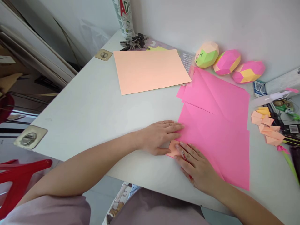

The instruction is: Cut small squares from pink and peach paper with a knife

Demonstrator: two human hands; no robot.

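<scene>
at far left we see a red plastic stool (23,179) beside the white table (82,115), where a bunch of keys (136,42) lies just behind a large peach sheet (150,72). nearer us, our left hand (160,136) lies flat, fingers outstretched at the edge of the pink paper (217,140), gripping nothing, its thumb by a small peach paper piece (173,148). that piece lies at the pink paper's near left corner, between our hands, under the fingertips of our right hand (199,168), which curls around a slim red pen-like tool (184,155). beyond the overlapping pink sheets, three faceted paper ornaments (227,62) sit in a row by the wall; farther right rest folded peach pieces (272,139).
</scene>
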